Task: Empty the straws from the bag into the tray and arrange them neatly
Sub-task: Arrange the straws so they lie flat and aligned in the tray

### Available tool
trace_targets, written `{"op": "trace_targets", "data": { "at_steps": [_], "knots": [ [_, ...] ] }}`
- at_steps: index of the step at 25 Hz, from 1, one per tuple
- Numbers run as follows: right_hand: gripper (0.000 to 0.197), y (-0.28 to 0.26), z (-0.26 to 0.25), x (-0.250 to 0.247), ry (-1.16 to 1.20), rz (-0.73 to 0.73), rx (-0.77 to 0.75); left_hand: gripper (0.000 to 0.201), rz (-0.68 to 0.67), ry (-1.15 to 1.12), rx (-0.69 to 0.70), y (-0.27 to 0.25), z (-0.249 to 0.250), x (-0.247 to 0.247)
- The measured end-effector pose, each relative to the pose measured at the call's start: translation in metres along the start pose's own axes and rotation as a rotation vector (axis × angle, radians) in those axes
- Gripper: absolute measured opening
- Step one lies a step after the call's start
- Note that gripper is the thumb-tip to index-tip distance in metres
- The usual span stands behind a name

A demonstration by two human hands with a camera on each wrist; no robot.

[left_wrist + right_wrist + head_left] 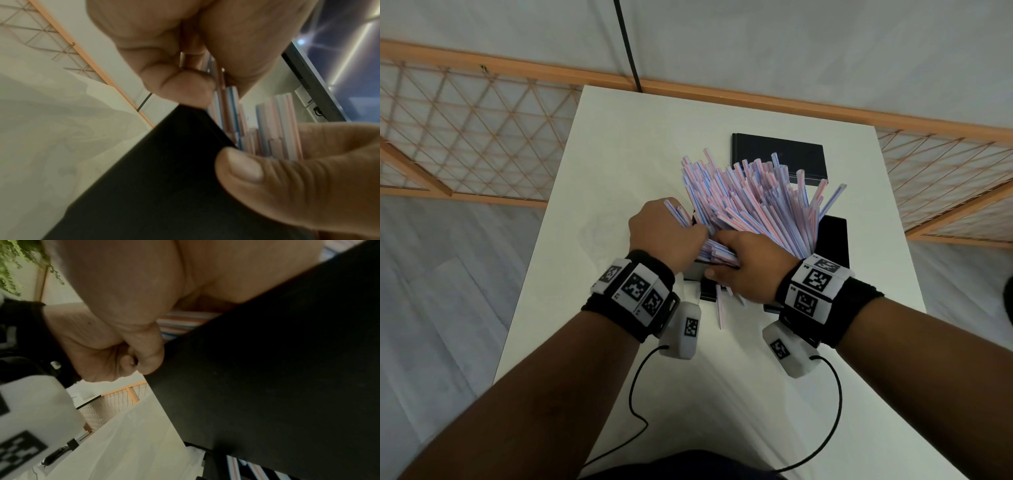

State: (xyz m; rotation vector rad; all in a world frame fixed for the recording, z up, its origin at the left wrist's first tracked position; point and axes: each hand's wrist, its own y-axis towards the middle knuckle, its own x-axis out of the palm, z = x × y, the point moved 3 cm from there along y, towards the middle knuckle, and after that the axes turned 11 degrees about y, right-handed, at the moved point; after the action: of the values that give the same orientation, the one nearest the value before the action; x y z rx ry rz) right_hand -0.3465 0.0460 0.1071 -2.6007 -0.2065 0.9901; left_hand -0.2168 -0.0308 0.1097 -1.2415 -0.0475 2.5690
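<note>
White table carries everything. Left hand curls round a few straws; right hand grips the fanned bundle's near end over the black tray, mostly hidden beneath. Far right, a black lid.

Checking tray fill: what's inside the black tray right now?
A fanned pile of striped straws fills the black tray, with both hands in it; ends overhang the far rim. The tray floor is covered, unseen.

Head cam high above, facing down at both hands on straws, wrist cams v. close under each grip, facing up along fingers, all share straws + black tray
</note>
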Motion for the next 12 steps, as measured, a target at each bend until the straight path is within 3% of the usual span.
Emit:
{"op": "trace_targets", "data": {
  "at_steps": [7, 10, 12],
  "knots": [
    [0.031, 0.001, 0.002, 0.0, -0.09, 0.08, 0.017, 0.022, 0.095, -0.165, -0.024, -0.006, 0.0, -0.008],
    [0.046, 0.0, 0.003, -0.011, -0.146, 0.219, -0.098, 0.033, 0.113, -0.334, -0.069, -0.002, -0.003, -0.005],
    [0.049, -0.002, 0.008, -0.014, -0.189, 0.241, -0.13, 0.048, 0.06, -0.221, -0.018, 0.0, -0.007, 0.004]
  ]
}}
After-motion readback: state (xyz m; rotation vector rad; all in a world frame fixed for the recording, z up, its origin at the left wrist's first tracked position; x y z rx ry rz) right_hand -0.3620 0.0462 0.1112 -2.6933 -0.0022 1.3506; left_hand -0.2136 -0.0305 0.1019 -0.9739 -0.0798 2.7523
